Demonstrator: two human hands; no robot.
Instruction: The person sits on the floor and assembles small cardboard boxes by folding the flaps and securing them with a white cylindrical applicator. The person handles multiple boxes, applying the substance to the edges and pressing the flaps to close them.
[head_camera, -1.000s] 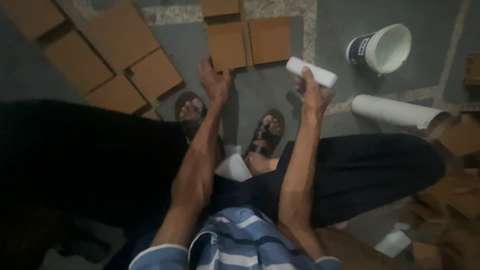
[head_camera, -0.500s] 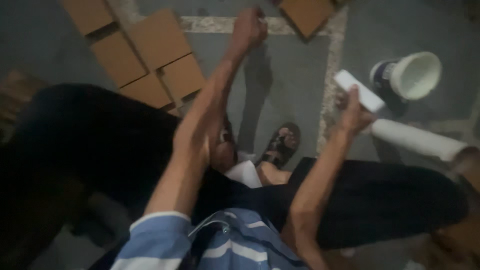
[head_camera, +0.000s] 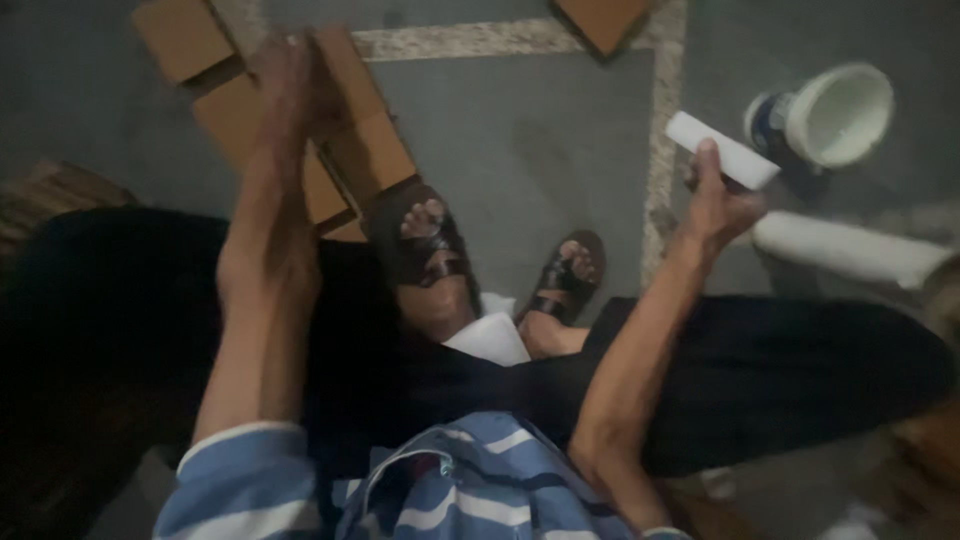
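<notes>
White block (head_camera: 722, 150) in closed right hand (head_camera: 718, 205); left hand (head_camera: 285, 85) seemingly on cardboard boxes (head_camera: 365, 140).

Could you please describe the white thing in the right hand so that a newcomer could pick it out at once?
Start at the white bucket lying on its side at the upper right of the floor. Just left of it, the right hand holds up a small white block, flat-sided and short, unlike the long white roll below.

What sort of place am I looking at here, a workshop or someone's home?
Probably a small packing or craft workspace on a floor: flat brown cardboard boxes lie on the grey floor, with a white bucket and a white roll nearby.
</notes>
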